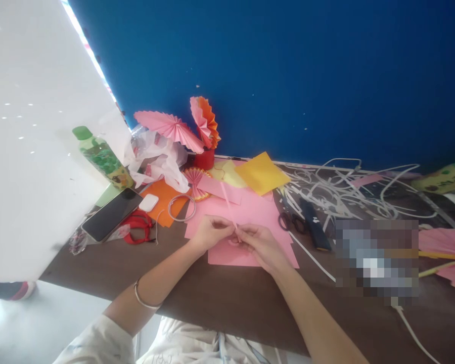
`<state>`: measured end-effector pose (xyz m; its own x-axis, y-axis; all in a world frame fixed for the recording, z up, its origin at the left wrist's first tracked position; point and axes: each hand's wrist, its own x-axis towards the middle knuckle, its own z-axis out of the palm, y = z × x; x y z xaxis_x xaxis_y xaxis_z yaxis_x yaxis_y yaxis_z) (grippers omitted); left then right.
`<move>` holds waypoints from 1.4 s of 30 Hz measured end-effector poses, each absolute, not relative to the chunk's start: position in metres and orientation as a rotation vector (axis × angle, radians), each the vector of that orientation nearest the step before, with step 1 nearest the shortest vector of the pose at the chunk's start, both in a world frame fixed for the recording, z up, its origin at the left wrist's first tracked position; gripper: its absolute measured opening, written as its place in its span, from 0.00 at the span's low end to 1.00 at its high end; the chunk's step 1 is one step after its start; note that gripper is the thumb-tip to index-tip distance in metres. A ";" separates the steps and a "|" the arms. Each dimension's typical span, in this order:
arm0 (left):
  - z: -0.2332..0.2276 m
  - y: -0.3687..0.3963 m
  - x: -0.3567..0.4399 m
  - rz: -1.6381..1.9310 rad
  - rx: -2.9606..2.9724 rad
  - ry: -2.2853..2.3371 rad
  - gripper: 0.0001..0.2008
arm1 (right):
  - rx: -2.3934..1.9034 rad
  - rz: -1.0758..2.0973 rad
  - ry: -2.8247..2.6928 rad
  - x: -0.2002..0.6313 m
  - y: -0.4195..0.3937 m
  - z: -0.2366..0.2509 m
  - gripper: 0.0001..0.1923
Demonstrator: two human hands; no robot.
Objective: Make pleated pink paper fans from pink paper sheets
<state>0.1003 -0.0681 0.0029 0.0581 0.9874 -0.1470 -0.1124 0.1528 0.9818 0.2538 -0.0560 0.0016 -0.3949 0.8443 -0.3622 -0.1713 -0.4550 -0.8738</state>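
Both hands pinching a thin pink paper strip (pixel 230 208), left hand (pixel 210 232) and right hand (pixel 261 244) meeting over pink sheets (pixel 250 212), seemingly rolling it tight; scissors (pixel 291 220) at 3 o'clock, phone (pixel 111 214) at 9.

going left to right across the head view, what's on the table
green bottle → phone → white earbud case → left hand → right hand → scissors → tangle of white paper strips
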 end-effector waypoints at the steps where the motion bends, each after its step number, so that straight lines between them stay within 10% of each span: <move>1: 0.004 -0.068 0.100 1.112 1.033 1.151 0.05 | -1.120 1.883 -1.046 0.253 -0.056 0.002 0.14; 42: -0.002 -0.061 0.100 1.411 0.676 1.022 0.13 | -1.163 1.276 -1.764 0.245 -0.067 0.006 0.16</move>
<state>0.1002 -0.0613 -0.0025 -0.1243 0.9776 -0.1698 -0.4658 0.0936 0.8799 0.2447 -0.0668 0.0062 -0.3860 0.9224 0.0120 0.2777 0.1285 -0.9520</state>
